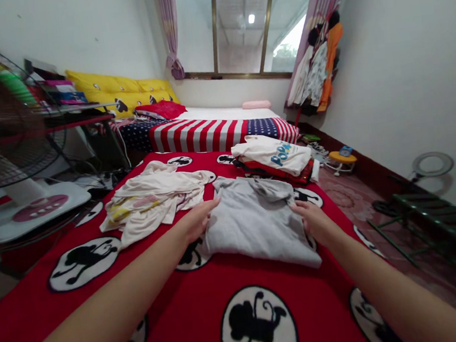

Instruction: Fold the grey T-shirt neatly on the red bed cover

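Note:
A grey sweatshirt (258,219), partly folded into a rough rectangle, lies on the red bedspread (178,314) in front of me. A bunched fold shows along its far right edge. At its left edge is my left hand (198,220), closed with the fingers on the cloth and partly hidden. My right hand (312,219) pinches the opposite edge near the far right corner. To the left lies a crumpled cream garment (156,193) with yellow and pink marks. Behind the sweatshirt, a stack of folded clothes is topped by a white shirt (273,154) with blue lettering.
An electric fan (13,135) stands at the left, beside a cluttered desk (82,120). Farther back is another bed with a striped cover (199,134). At the right are a yellow stool (342,159), a dark green bench (442,212) and hanging clothes (319,72).

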Tool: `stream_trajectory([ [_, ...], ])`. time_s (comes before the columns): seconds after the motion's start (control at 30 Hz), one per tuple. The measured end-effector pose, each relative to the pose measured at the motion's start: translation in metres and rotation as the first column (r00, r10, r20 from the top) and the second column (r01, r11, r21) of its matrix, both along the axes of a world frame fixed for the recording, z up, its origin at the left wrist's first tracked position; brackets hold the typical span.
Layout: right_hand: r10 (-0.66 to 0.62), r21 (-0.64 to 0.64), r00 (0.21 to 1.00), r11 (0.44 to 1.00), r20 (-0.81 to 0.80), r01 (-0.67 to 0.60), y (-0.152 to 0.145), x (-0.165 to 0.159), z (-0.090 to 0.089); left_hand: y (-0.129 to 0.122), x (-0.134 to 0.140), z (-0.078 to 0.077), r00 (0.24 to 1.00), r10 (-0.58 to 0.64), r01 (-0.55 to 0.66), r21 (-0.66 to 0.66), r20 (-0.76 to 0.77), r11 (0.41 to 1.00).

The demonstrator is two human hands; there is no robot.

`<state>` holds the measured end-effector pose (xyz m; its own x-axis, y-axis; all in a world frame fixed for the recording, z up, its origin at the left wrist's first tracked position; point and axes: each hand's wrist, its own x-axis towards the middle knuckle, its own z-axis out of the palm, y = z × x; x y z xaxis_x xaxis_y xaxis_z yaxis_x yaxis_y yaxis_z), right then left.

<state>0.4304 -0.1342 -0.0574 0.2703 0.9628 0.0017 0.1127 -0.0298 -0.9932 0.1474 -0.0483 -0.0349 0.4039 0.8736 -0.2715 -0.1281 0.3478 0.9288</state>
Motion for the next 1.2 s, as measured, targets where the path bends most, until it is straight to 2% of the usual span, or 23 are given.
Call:
stream_trajectory([
  [0.1,-0.03,-0.045,1.0,0.999,0.001,0.03,-0.012,0.007,-0.019,-0.029,-0.019,-0.021,1.0,-0.005,0.005,0.036,0.002,0.999],
  [0.2,0.011,-0.009,0.994,1.0,0.108,-0.01,-0.031,0.005,-0.026,-0.051,-0.023,-0.024,0.996,-0.027,0.036,0.112,-0.083,0.993],
  [0.27,0.046,-0.032,0.991,0.999,0.128,-0.042,-0.035,-0.001,-0.018,-0.055,-0.019,-0.016,0.994,-0.041,0.061,0.196,-0.104,0.979],
  [0.37,0.024,-0.022,0.999,0.999,-0.036,-0.025,-0.033,-0.01,0.01,-0.051,-0.013,0.004,0.998,-0.047,0.059,0.286,-0.049,0.956],
  [0.43,0.01,-0.008,0.992,1.0,-0.129,-0.011,-0.038,-0.014,0.027,-0.053,-0.019,0.02,0.997,-0.063,0.07,0.34,-0.033,0.938],
  [0.5,0.048,-0.048,0.989,0.997,-0.14,-0.055,-0.056,-0.014,0.035,-0.06,-0.033,0.034,0.985,-0.134,0.166,0.372,-0.11,0.913],
  [0.57,0.159,-0.133,0.983,0.976,-0.092,-0.171,-0.081,-0.009,0.03,-0.073,-0.055,0.043,0.914,-0.279,0.375,0.352,-0.294,0.858],
  [0.67,0.362,-0.234,0.928,0.913,0.085,-0.335,-0.113,0.006,0.013,-0.092,-0.089,0.048,0.673,-0.475,0.69,0.251,-0.567,0.678],
  [0.7,0.392,-0.25,0.904,0.905,0.169,-0.346,-0.118,0.012,0.01,-0.095,-0.096,0.048,0.606,-0.501,0.744,0.217,-0.618,0.632],
  [0.73,0.386,-0.248,0.883,0.913,0.267,-0.324,-0.119,0.017,0.009,-0.095,-0.101,0.048,0.571,-0.506,0.763,0.192,-0.646,0.617],
  [0.77,0.349,-0.227,0.859,0.933,0.375,-0.28,-0.116,0.022,0.011,-0.091,-0.103,0.047,0.569,-0.495,0.753,0.175,-0.656,0.634],
  [0.83,0.24,-0.129,0.773,0.97,0.587,-0.204,-0.1,0.025,0.019,-0.075,-0.097,0.041,0.644,-0.395,0.648,0.194,-0.655,0.736],
  [0.9,0.151,-0.021,0.651,0.979,0.744,-0.203,-0.076,0.021,0.027,-0.049,-0.083,0.03,0.742,-0.16,0.441,0.294,-0.652,0.848],
  [0.97,0.133,0.012,0.553,0.968,0.823,-0.25,-0.053,0.01,0.029,-0.02,-0.064,0.017,0.756,0.106,0.227,0.412,-0.646,0.883],
  [1.03,0.149,0.003,0.488,0.955,0.86,-0.297,-0.034,-0.003,0.024,0.005,-0.046,0.005,0.705,0.221,0.142,0.44,-0.674,0.887],
  [1.1,0.15,0.024,0.474,0.939,0.868,-0.342,-0.022,-0.012,0.016,0.021,-0.03,-0.004,0.614,0.286,0.167,0.475,-0.736,0.864],
  [1.13,0.143,0.051,0.495,0.932,0.857,-0.358,-0.017,-0.015,0.012,0.025,-0.024,-0.007,0.556,0.326,0.201,0.504,-0.764,0.84],
  [1.2,0.118,0.125,0.613,0.933,0.781,-0.339,-0.009,-0.016,0.007,0.028,-0.015,-0.009,0.441,0.406,0.283,0.553,-0.8,0.784],
])
